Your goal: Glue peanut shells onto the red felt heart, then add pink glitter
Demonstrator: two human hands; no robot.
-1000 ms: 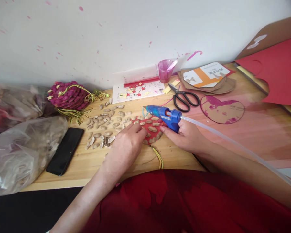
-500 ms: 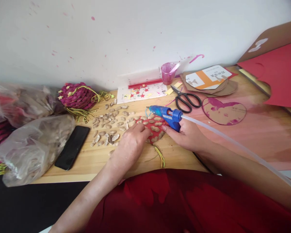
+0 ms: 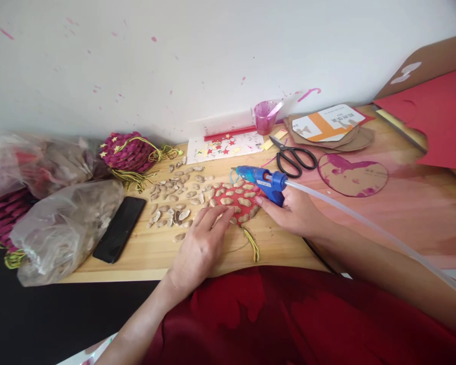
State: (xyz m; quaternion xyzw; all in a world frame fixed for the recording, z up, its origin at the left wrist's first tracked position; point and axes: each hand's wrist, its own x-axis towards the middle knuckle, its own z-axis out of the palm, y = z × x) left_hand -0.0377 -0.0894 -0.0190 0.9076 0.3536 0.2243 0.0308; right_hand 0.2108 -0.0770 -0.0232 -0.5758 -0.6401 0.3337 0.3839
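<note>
1. The red piece [image 3: 236,198] lay on the counter [image 3: 137,268], probably light and stiff (its peanut shells [image 3: 244,202] looked brittle), best held by its rim.
2. Left hand [image 3: 203,239] at its near-left edge, grip unclear.
3. Right hand [image 3: 298,209] clasped the blue glue gun [image 3: 264,181].

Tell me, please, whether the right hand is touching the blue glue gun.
Touching: the head view shows the right hand holding the blue glue gun, with the thumb alongside its handle.
</note>
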